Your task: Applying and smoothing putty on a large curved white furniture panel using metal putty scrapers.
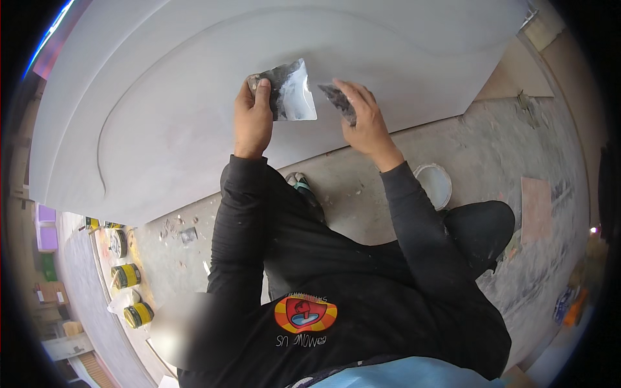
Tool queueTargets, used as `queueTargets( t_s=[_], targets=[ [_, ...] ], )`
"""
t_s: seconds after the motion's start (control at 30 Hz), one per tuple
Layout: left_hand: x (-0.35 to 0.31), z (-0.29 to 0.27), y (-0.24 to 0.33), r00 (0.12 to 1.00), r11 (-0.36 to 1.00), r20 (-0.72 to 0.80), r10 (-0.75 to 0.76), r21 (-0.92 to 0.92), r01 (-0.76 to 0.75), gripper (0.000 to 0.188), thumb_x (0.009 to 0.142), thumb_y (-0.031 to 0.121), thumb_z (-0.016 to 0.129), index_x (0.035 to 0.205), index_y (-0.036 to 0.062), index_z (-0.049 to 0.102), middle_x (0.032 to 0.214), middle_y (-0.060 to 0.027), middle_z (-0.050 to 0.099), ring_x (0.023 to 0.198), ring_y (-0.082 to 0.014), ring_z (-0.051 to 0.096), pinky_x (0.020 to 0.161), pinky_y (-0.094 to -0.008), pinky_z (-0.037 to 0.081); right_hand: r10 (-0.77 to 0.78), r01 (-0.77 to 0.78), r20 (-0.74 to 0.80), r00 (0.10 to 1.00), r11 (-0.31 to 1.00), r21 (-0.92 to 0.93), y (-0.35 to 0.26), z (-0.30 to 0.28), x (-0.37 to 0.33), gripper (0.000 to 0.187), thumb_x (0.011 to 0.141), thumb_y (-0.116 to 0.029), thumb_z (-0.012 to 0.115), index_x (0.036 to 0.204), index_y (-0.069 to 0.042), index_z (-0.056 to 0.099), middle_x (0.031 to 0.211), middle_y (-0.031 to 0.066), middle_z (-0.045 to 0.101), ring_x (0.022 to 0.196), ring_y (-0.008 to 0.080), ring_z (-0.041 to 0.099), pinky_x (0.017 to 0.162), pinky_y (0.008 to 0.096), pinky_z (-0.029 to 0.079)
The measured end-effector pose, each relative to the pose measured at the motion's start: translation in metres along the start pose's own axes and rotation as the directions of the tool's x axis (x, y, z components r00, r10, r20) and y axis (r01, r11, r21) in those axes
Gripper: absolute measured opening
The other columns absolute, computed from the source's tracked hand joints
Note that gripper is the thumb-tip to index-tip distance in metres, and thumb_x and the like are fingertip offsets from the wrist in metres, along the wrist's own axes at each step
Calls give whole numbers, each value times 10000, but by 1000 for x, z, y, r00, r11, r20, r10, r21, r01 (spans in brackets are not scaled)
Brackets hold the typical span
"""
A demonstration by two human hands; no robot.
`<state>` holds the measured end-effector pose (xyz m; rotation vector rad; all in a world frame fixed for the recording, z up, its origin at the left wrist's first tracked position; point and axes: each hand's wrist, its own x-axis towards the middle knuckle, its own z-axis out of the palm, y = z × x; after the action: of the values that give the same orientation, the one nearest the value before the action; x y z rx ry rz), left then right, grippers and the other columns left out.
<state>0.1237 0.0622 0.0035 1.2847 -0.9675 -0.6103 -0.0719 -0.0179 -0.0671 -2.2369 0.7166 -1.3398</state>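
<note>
At upper centre, a paste-smeared plate (295,94) is clamped by the fingers of the left hand (252,123), a narrow open gap parting its right edge from the dark scraper (336,102) gripped in the right hand (367,123), before a grey panel (174,84).

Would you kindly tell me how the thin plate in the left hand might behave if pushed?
The thin plate is probably light for its size, given its slim edge. Held near one end by the left hand, it shows no droop, suggesting stiffness. The pale smear across its face may make that side slippery.
</note>
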Motion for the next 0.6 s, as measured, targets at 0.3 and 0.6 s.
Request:
queueTargets(
  t_s=[0.3,0.6],
  targets=[
    [-2,2,-17,907,821,145,395,388,-419,168,985,133,560,1056,-17,588,708,-182,644,567,-289,622,567,-353,476,-143,158,94,985,971,-180,-32,-8,14,548,715,80,591,1225,-110,651,1179,66,602,1146,327,544,956,455,483],
    [-5,-2,11,905,903,-115,409,191,-384,211,1043,163,490,1092,-24,573,898,-25,626,773,-95,553,694,-264,463,-65,67,333,941,998,7,-10,17,-27,405,823,0,585,1222,-53,633,1203,107,629,1175,313,569,975,422,476]
  ],
)
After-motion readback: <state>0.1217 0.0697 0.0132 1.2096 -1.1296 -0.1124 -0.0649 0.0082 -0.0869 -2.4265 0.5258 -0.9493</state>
